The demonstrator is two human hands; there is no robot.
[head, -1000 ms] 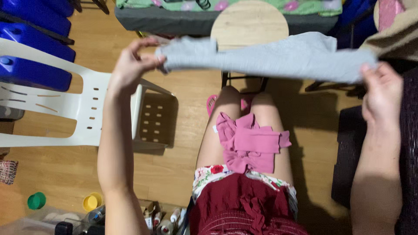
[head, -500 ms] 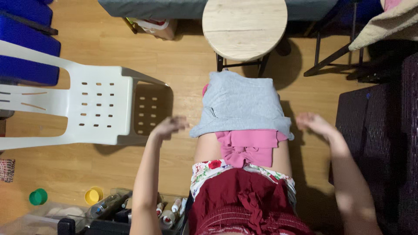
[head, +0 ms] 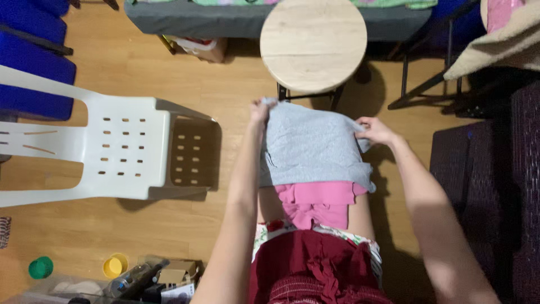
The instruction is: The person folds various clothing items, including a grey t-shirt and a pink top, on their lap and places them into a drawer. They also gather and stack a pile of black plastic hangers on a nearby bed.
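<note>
Nearest the camera, a dark red garment [head: 315, 264] bunches at the person's waist, and just beyond it a folded pink garment [head: 318, 200] lies on the thighs, kept flat there as a base. A grey garment [head: 309, 146] is spread over the knees, its near edge overlapping the pink one. The left hand [head: 260, 110] pinches the grey cloth's far left corner with closed fingers; the right hand [head: 374, 129] grips the far right corner likewise, probably to hold the cloth taut and square. Further out stands a round wooden stool [head: 313, 42] on the wooden floor [head: 236, 79], with a white plastic chair [head: 112, 146] off to the left.
</note>
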